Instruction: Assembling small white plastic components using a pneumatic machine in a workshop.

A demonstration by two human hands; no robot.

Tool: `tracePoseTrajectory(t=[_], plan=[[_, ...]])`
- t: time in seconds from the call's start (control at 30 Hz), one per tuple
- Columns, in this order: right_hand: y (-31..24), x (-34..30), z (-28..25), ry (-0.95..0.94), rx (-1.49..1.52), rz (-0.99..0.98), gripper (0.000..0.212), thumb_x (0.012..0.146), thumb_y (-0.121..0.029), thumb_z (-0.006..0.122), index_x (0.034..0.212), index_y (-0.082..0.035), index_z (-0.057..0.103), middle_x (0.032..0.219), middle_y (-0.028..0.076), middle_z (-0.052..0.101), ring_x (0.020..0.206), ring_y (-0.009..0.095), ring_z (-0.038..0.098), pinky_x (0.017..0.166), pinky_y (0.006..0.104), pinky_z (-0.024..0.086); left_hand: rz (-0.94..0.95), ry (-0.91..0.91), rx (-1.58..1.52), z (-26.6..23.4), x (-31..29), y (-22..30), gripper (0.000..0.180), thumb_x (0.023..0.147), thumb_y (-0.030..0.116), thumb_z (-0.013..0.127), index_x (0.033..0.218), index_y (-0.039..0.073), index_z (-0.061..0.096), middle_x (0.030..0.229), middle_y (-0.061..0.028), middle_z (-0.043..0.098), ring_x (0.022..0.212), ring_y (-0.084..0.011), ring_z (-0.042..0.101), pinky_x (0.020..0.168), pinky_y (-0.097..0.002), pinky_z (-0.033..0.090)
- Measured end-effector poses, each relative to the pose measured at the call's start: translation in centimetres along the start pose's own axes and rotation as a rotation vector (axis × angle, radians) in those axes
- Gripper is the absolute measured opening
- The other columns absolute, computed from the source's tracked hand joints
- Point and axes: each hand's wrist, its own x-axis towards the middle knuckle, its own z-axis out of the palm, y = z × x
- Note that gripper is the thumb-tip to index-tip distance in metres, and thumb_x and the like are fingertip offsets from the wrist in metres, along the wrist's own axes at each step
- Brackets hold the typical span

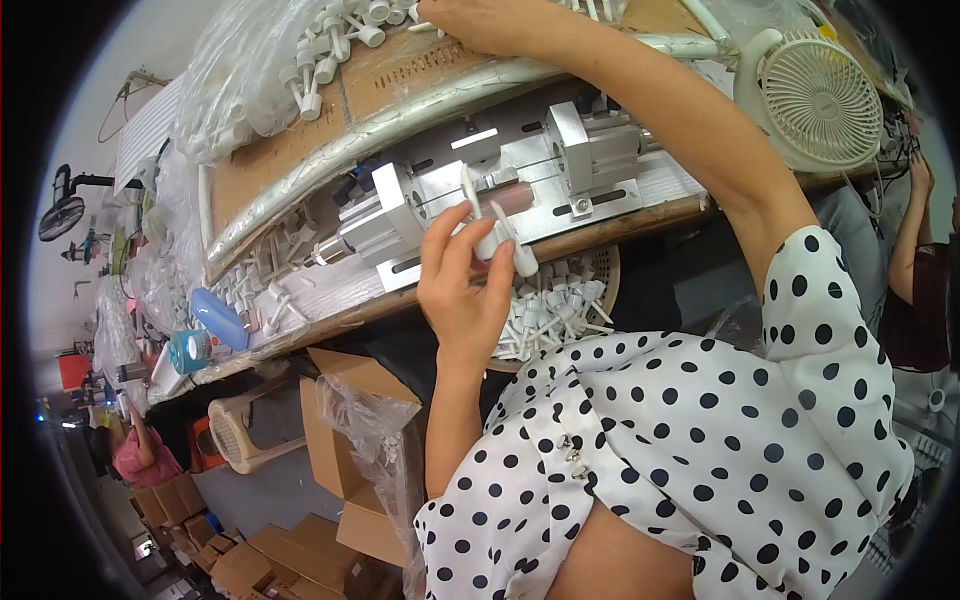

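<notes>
Left hand (455,295): thumb and fingers are closed on white stemmed parts (523,261), slender tips upward. The held parts are located in front of the metal fixture (600,202), between its left block (396,205) and right block (570,145) as viewed.

Right hand (487,22): extended to the far side of the bench at the upper edge of the view, at the loose white pieces (320,65). The fingers are partly cut off; whether they grip a piece cannot be told.

Supply: the loose pieces lie on a cardboard sheet (420,72), partly under clear plastic film (235,75). A round basket (612,275) below the bench edge contains similar white pieces.

Markings: the beige desk fan (815,110), right of the fixture, carries a small mark on its hub, too small to read. The turquoise container (190,352) at the left end of the bench bears a pale label; its text is not legible. A blue bottle (218,318) lies beside it. The cardboard sheet shows a row of short dark marks; whether printed or cut cannot be determined.
</notes>
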Motion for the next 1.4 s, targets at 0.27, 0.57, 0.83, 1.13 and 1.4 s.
tracePoseTrajectory(t=[0.27, 0.57, 0.83, 1.13, 1.4], plan=[[-0.5, -4.1, -1.2, 0.156, 0.948, 0.245, 0.031, 0.085, -0.025, 0.055, 0.113, -0.014, 0.053, 0.101, 0.006, 0.057, 0.086, 0.018, 0.059, 0.08, 0.0268, 0.047, 0.147, -0.132, 0.273, 1.5, 1.6, -0.2, 0.021, 0.071, 0.004, 0.063, 0.091, -0.001, 0.058, 0.105, -0.0168, 0.055, 0.08, -0.0259, 0.059, 0.065, -0.0297, 0.048], [-3.0, -13.4, -1.8, 0.403, 2.242, 0.355, 0.033, 0.089, -0.014, 0.05, 0.118, 0.003, 0.046, 0.099, 0.014, 0.058, 0.087, 0.017, 0.06, 0.072, 0.0221, 0.051, 0.063, -0.359, 0.234, 0.7, 3.4, 0.8, 0.026, 0.07, 0.009, 0.068, 0.09, -0.001, 0.055, 0.098, -0.0158, 0.054, 0.083, -0.0336, 0.057, 0.07, -0.0392, 0.046], [-8.2, -17.5, -4.1, -0.015, 1.607, 0.57, 0.021, 0.086, -0.019, 0.056, 0.098, -0.002, 0.054, 0.087, 0.004, 0.059, 0.065, 0.006, 0.056, 0.057, 0.0196, 0.047, 0.501, -0.078, 0.271, 4.7, 17.6, -0.3, 0.017, 0.072, 0.008, 0.06, 0.089, 0.007, 0.063, 0.079, -0.0107, 0.059, 0.067, -0.025, 0.057, 0.062, -0.0331, 0.045], [-8.9, -17.3, -2.1, 0.118, 0.992, 0.115, 0.03, 0.073, -0.015, 0.067, 0.097, -0.001, 0.055, 0.086, 0.008, 0.056, 0.094, 0.023, 0.055, 0.074, 0.0305, 0.046, 0.206, -0.255, 0.102, 3.5, 17.3, -1.0, 0.024, 0.074, 0.007, 0.063, 0.099, 0.006, 0.061, 0.08, -0.0034, 0.058, 0.07, -0.0119, 0.054, 0.065, -0.0229, 0.044], [-9.5, -13.7, 2.3, 0.34, 0.548, -0.284, 0.031, 0.056, -0.015, 0.071, 0.079, -0.001, 0.055, 0.081, 0.01, 0.054, 0.09, 0.025, 0.054, 0.075, 0.0345, 0.045, -0.244, -0.062, -0.471, -2.9, 8.5, -0.1, 0.021, 0.078, -0.003, 0.059, 0.099, -0.003, 0.056, 0.087, -0.0032, 0.058, 0.074, -0.0065, 0.053, 0.065, -0.0182, 0.043]])
